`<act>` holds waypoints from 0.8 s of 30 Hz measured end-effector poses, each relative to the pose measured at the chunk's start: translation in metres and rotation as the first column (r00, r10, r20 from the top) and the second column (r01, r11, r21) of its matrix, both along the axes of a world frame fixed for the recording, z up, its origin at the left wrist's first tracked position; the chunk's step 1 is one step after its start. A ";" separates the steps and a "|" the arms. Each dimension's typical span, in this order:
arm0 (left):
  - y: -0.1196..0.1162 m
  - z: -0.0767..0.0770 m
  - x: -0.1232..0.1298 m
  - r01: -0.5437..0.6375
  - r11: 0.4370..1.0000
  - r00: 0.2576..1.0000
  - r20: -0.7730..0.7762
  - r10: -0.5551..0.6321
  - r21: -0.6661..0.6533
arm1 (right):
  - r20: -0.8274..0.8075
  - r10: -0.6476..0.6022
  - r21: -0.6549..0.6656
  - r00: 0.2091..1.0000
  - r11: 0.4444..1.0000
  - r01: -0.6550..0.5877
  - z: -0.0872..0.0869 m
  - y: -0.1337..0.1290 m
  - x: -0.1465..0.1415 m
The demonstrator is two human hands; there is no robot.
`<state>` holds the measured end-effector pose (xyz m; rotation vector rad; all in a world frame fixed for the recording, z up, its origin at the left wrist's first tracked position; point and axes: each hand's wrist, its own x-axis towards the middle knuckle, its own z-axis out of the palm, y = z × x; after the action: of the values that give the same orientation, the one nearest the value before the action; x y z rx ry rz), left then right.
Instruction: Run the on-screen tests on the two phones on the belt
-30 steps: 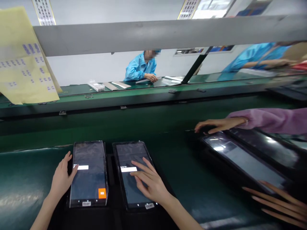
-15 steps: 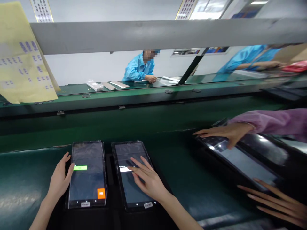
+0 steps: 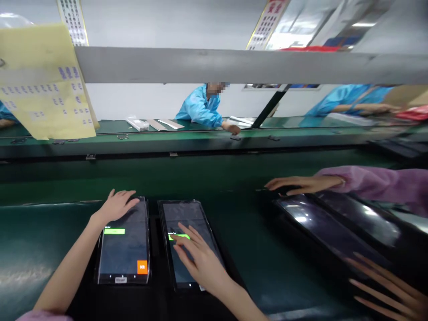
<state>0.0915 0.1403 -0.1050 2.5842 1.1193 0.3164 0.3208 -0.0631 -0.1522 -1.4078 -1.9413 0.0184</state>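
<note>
1. We've got two tablets lying flat, side by side on the green desk [image 3: 40, 249] right in front of us, long axes running away from us toward the belt.
2. Our left hand [image 3: 115, 206] sits with fingers spread over the far top-left corner of the left tablet [image 3: 125, 249], resting on it and not gripping anything.
3. Our right hand [image 3: 197, 258] lies flat and open on the right tablet [image 3: 187, 223], its fingertips right at the green bar in the middle of the screen.
4. So each hand has its own tablet: the left one reaches forward along the long axis, the right one stays nearer to us.
5. Off to the right, a co-worker's hand [image 3: 301, 183] in a pink sleeve touches the far end of another dark tablet [image 3: 321, 227], well apart from ours.
</note>
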 end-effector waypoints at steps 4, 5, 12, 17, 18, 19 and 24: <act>0.001 -0.002 0.005 0.054 0.995 0.998 -0.032 -0.057 -0.081 | -0.041 -0.070 0.054 0.997 0.996 0.072 -0.012 -0.004 -0.002; -0.001 -0.002 0.002 0.054 0.994 0.998 -0.034 -0.057 -0.093 | -0.055 -0.103 0.068 0.993 0.992 0.106 -0.016 -0.003 0.000; -0.011 0.009 -0.011 0.046 0.995 0.998 -0.030 -0.049 -0.088 | -0.157 -0.206 0.035 0.966 0.976 0.214 -0.035 0.001 0.013; -0.024 0.037 -0.017 -0.052 0.986 0.988 0.153 0.027 0.160 | -0.297 -0.239 -0.016 0.925 0.969 0.245 -0.041 -0.003 0.024; -0.028 0.044 -0.019 -0.110 0.964 0.970 0.238 0.051 0.244 | -0.328 -0.267 -0.032 0.906 0.962 0.272 -0.042 -0.004 0.026; -0.031 0.050 -0.021 -0.175 0.935 0.942 0.327 0.069 0.309 | -0.357 -0.303 -0.061 0.884 0.951 0.302 -0.043 -0.005 0.028; -0.043 0.076 -0.035 -0.213 0.975 0.505 0.847 0.169 -0.067 | -0.442 -0.454 -0.206 0.773 0.891 0.406 -0.048 -0.010 0.029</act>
<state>0.0562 0.0976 -0.0290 1.8368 0.9628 1.4910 0.3502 -0.0726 -0.2002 -1.6979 -1.1931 0.2320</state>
